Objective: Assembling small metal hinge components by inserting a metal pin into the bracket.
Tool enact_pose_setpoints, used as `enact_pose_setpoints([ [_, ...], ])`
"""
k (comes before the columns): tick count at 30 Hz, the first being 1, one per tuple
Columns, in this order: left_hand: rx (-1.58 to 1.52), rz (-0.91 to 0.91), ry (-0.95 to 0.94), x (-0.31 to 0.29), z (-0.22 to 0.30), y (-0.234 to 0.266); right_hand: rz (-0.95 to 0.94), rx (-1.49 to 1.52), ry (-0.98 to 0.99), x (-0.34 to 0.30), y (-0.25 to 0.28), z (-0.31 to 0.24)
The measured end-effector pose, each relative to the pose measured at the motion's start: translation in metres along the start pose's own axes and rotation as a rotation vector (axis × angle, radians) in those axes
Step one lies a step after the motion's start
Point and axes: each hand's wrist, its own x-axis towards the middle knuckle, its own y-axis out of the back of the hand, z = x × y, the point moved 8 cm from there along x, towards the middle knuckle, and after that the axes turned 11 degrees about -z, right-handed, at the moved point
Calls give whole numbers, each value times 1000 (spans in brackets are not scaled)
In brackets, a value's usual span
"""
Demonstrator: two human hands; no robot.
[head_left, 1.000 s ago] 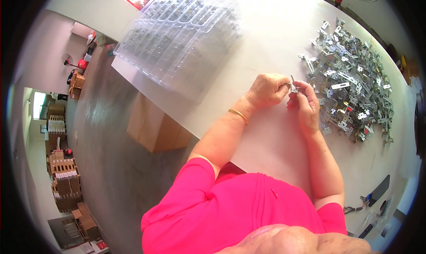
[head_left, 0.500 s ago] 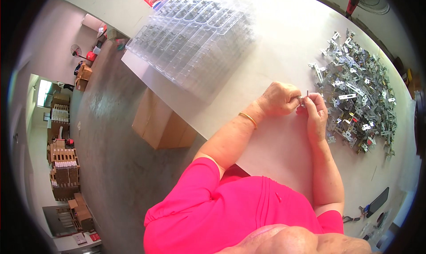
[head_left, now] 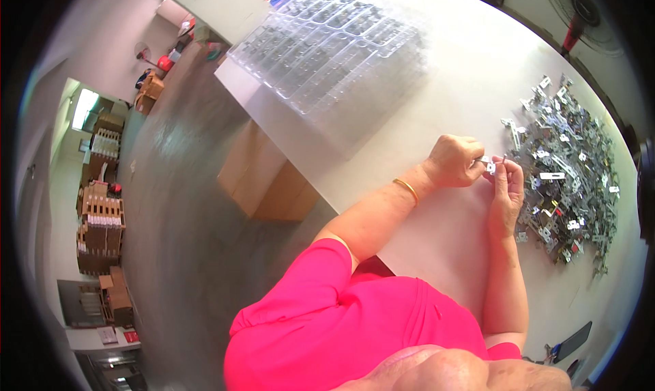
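Over the pale table (head_left: 437, 234), my two hands meet at a small metal bracket (head_left: 490, 166). My left hand (head_left: 456, 160), a gold bangle on its wrist, is closed with the fingers curled round one end of the piece. From the other side my right hand (head_left: 506, 193) pinches it between thumb and fingers, and a thin dark pin-like part sticks up there. Its exact shape is partly hidden by the fingers. Just right of my right hand spreads a big heap of small metal brackets (head_left: 566, 179), silvery, with a few yellow and red bits.
Stacked clear plastic trays (head_left: 327, 56) holding metal parts stand at the table's far left. A cardboard box (head_left: 273, 186) sits below the table edge. Pliers (head_left: 549, 353) and a dark flat object (head_left: 573, 342) lie at the near right. A fan (head_left: 583, 12) stands beyond the far right edge.
The view has shifted, so most things appear farther right. Both hands keep hold of the bracket, which now shows a flat, bright face between the fingers.
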Motion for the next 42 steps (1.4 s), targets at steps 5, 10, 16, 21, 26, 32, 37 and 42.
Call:
enact_pose_setpoints([
  [5,29,52,17,-3,0,2,-1,18,-36,-1,-3,0],
  [10,71,63,11,-4,2,0,-44,20,-95,-3,-3,5],
  [16,101,62,1,-2,7,-1,-45,-14,-79,-2,-1,2],
  [21,83,130,-71,1,13,5,-36,-47,30,-2,-2,-2],
  [26,62,110,-87,-2,11,6,3,-144,137,-3,-9,-11],
  [32,-24,60,-207,2,24,10,63,-214,192,-4,-2,-21],
  [37,-249,-185,-93,8,10,-7,148,-264,224,-1,12,-33],
  [42,-715,-418,289,-9,-19,-28,167,-146,178,2,7,-28],
])
